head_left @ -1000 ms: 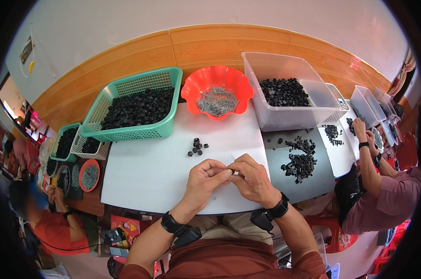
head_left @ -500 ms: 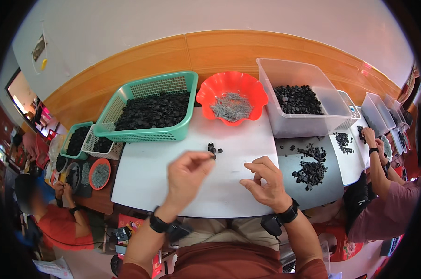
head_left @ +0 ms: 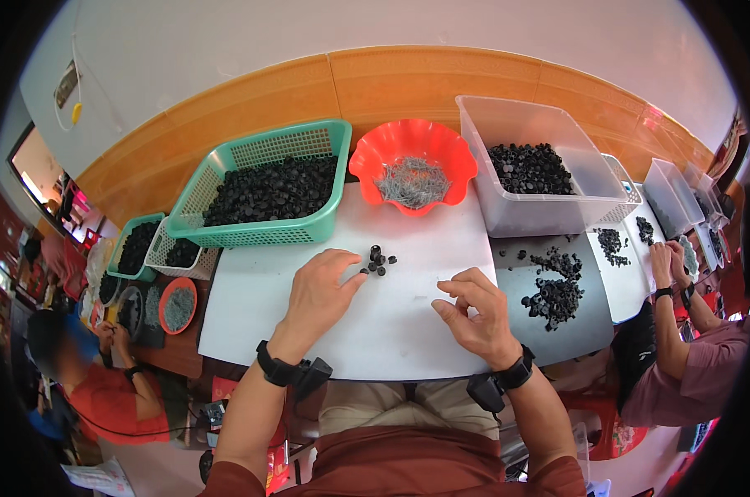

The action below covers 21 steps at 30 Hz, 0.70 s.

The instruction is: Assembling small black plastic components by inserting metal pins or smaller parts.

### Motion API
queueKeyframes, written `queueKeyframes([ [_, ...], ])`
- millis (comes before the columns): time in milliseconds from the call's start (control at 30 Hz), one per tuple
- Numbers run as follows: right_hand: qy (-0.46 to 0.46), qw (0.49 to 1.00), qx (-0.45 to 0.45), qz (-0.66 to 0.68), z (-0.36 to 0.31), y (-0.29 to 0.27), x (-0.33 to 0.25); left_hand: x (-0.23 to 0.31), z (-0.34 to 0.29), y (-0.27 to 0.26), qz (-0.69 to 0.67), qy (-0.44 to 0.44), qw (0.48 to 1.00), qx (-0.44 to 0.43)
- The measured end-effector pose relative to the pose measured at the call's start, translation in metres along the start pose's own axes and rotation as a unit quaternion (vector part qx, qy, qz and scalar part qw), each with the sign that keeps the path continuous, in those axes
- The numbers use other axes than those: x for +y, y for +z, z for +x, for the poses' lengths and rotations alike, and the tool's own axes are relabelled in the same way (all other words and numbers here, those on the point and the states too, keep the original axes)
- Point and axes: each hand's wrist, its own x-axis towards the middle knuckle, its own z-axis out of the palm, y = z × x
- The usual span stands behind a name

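Pieces (head_left: pixel 380 259), small and black, clustered mid-frame on white table (head_left: pixel 250 306). Left hand (head_left: pixel 315 291) just beside, grip spread, seemingly empty; right hand (head_left: pixel 482 321) right of centre, grip half-parted, nothing visible inside. Likely between pieces; next move calls for fingertip pinch.

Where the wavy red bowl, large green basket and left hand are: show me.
Wavy red bowl (head_left: pixel 412 139), head view: far inner wall.
Large green basket (head_left: pixel 263 235), head view: front wall.
Left hand (head_left: pixel 315 291), head view: its back.
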Motion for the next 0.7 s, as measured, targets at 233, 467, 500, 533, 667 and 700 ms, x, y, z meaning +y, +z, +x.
queueKeyframes([
  [233,0.012,1.000,0.002,-0.002,-0.0003,-0.0001,-0.0001,-0.0041,0.0042,0.0062,0.049,-0.024,0.995,-0.084],
  [467,0.046,0.998,0.028,-0.034,0.0018,0.0023,0.0027,0.0000,0.0065,0.0053,-0.010,-0.058,0.991,-0.117],
  [500,0.050,0.997,0.024,-0.049,0.0015,0.0025,0.0031,0.0003,0.0058,0.0047,-0.013,-0.058,0.991,-0.118],
  [533,0.051,0.997,0.023,-0.051,0.0014,0.0029,0.0035,0.0003,0.0051,0.0038,-0.010,-0.051,0.991,-0.120],
  [667,0.055,0.996,-0.016,-0.071,0.0008,0.0039,0.0049,0.0022,0.0023,0.0038,-0.013,-0.049,0.992,-0.118],
  [700,0.048,0.994,-0.039,-0.090,0.0003,0.0046,0.0060,0.0037,0.0017,0.0044,-0.015,-0.049,0.992,-0.118],
])
